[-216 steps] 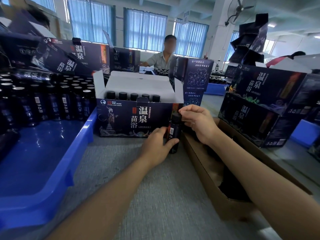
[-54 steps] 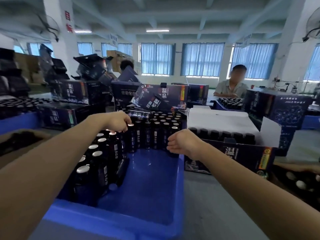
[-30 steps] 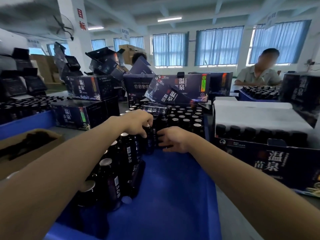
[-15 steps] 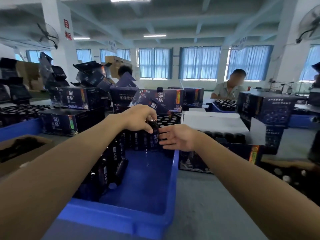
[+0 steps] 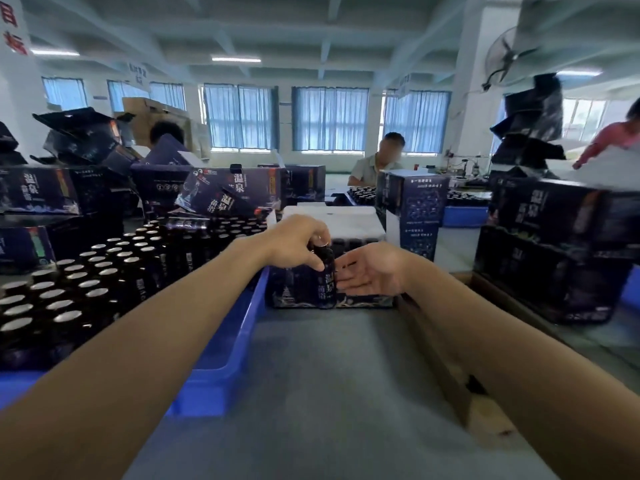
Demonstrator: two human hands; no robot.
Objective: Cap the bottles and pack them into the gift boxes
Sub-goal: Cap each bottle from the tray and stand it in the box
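- The left hand [image 5: 296, 242] grips a dark glass bottle [image 5: 325, 257] from above, fingers and thumb wrapped around its neck and top; the bottle hangs upright in front of the open gift box [image 5: 332, 271].
- The right hand [image 5: 372, 271] is beside the bottle, palm turned up and toward it, fingers spread loosely and holding nothing; its fingertips [image 5: 343, 268] are just beside the bottle's lower body, and contact cannot be told through the motion blur.
- The gift box stands on the grey table [image 5: 329, 375], its white flaps [image 5: 332, 218] folded up and a row of dark bottle tops showing inside.
- To the left, a blue plastic crate [image 5: 239, 341] holds many upright dark bottles with silver tops [image 5: 90, 271].
- A brown cardboard carton [image 5: 446, 368] lies along the right, under the right forearm.
- Closed dark printed boxes [image 5: 554, 251] are stacked at right, and more are stacked behind the crate.
- A seated person [image 5: 381, 161] works at a table farther back.
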